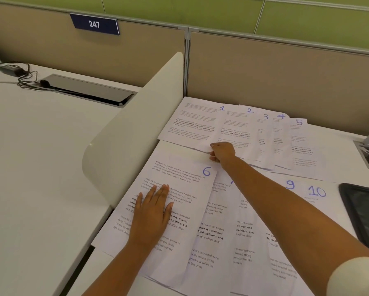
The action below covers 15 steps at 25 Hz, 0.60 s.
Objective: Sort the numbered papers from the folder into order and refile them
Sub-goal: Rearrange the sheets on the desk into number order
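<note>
- Papers lie in two fanned rows: sheets 1–5 (202, 124) at 12 o'clock, sheets 6–10 nearer.
- Right hand (222, 152) is the nearer to the far row, fingers curled, pinching sheet 1's near edge.
- Left hand (152, 212) presses flat, fingers straight, on sheet 6 (179, 178) at 10 o'clock.
- Long axes run toward 12.

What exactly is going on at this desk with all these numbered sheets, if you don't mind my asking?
A person is laying numbered papers out in order on the desk. Sheets 1 to 5 fan across the back row; 6, 9 and 10 show in the front row, and the right arm hides what lies between. The left hand presses flat on sheet 6, while the right hand pinches the near edge of sheet 2. No folder is identifiable.
</note>
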{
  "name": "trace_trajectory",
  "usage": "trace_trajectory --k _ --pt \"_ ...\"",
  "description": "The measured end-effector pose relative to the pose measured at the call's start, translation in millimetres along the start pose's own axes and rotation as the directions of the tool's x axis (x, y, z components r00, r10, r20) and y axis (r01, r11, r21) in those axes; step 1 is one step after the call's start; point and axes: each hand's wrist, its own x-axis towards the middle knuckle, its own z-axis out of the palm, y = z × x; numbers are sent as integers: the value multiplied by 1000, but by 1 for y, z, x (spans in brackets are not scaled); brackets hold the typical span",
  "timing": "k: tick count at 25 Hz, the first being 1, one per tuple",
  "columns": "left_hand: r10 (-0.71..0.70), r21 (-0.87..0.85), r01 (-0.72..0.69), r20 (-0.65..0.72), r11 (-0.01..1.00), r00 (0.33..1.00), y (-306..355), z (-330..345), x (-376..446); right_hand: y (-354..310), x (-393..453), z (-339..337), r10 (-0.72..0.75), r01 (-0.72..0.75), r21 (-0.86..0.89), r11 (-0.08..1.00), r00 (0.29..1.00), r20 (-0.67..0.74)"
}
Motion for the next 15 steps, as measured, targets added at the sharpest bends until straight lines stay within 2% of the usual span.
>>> trace_trajectory --k 2,5,7,11,15 --pt "-2 -6 2 4 1000 1000 0 0 -1 -4 -1 0 12 -12 -6 1000 1000 0" --pt "-12 -19 13 7 1000 1000 0 -1 0 -9 -10 -12 -183 181 -92 979 983 -14" --pt "-17 -24 17 17 1000 1000 1 -3 0 -17 -21 -30 -296 293 -81 953 955 -24" --pt "-29 -41 31 48 999 998 2 -4 0 -35 -47 -80 -379 392 110 913 917 -127" --pt "-23 -36 26 60 999 998 0 -5 0 -37 -86 -148 -308 365 418 832 930 -198"
